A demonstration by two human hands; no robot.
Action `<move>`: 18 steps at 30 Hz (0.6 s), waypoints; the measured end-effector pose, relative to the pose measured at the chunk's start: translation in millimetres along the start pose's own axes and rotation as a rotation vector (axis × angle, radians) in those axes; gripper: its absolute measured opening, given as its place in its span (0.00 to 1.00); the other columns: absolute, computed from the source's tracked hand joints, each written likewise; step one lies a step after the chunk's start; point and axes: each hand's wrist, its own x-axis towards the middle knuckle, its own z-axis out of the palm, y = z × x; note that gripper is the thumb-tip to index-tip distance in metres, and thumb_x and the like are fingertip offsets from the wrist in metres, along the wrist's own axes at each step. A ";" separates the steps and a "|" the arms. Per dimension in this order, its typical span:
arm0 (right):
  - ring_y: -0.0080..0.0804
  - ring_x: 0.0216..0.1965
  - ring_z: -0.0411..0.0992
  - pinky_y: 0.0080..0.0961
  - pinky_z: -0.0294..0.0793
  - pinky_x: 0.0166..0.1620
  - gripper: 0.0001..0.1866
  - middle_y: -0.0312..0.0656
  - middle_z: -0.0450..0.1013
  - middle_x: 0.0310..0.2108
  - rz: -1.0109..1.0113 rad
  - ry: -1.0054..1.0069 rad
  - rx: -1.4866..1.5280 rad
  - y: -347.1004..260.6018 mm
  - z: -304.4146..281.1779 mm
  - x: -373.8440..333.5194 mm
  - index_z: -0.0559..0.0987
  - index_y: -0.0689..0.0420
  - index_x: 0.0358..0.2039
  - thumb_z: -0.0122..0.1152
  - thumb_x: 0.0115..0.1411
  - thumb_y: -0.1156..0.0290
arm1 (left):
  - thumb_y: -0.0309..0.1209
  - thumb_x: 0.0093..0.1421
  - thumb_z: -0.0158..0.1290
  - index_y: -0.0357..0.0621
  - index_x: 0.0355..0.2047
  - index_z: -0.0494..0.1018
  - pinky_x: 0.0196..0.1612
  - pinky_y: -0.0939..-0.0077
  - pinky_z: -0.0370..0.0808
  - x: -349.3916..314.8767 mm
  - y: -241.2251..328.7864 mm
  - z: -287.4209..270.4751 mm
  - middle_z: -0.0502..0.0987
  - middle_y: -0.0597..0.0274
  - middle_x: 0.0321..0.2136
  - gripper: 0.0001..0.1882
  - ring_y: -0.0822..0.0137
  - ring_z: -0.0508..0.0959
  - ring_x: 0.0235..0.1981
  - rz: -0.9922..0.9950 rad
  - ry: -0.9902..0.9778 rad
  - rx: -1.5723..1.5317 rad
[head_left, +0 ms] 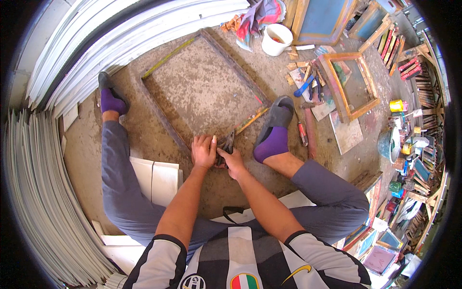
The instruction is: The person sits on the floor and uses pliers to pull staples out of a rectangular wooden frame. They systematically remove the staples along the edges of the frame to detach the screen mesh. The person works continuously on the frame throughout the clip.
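A large wooden frame [161, 111], dark with yellow and red paint traces, lies flat on the floor between my legs. At its near corner, my left hand [204, 151] is closed over the wood, fingers pressed together. Right beside it, my right hand [233, 163] grips a pair of pliers [229, 140]. Their jaws point away from me and rest close to the near end of the frame's right-hand bar. My hands partly hide the corner and the pliers' handles.
A smaller wooden frame [335, 89], a blue-handled tool [304, 86], a screwdriver [302, 134] and a hammer [310, 132] lie at the right. Behind them stands a white bucket [277, 40]. Stacked white sheets [38, 192] line the left. Paint pots [396, 106] crowd the far right.
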 end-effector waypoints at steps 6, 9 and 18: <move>0.27 0.30 0.77 0.27 0.79 0.29 0.13 0.37 0.77 0.34 -0.144 0.072 -0.062 26.3 -11.6 22.7 0.75 0.57 0.44 0.59 0.68 0.60 | 0.38 0.66 0.53 0.41 0.34 0.79 0.48 0.57 0.69 1.3 4.6 0.0 0.79 0.57 0.38 0.13 0.51 0.74 0.44 0.005 -0.001 -0.009; 0.26 0.29 0.74 0.28 0.76 0.30 0.19 0.36 0.75 0.34 -0.012 0.022 0.044 17.4 -18.7 14.3 0.75 0.57 0.46 0.58 0.68 0.54 | 0.37 0.66 0.53 0.41 0.33 0.79 0.47 0.57 0.70 0.0 2.3 0.3 0.79 0.57 0.38 0.13 0.51 0.74 0.44 0.014 0.007 -0.012; 0.27 0.25 0.77 0.26 0.77 0.25 0.13 0.38 0.77 0.31 -0.084 0.055 0.031 7.3 -5.2 8.3 0.75 0.58 0.43 0.63 0.65 0.64 | 0.37 0.65 0.54 0.41 0.32 0.79 0.46 0.57 0.70 0.4 1.0 1.9 0.79 0.59 0.36 0.13 0.52 0.74 0.43 0.019 0.029 -0.003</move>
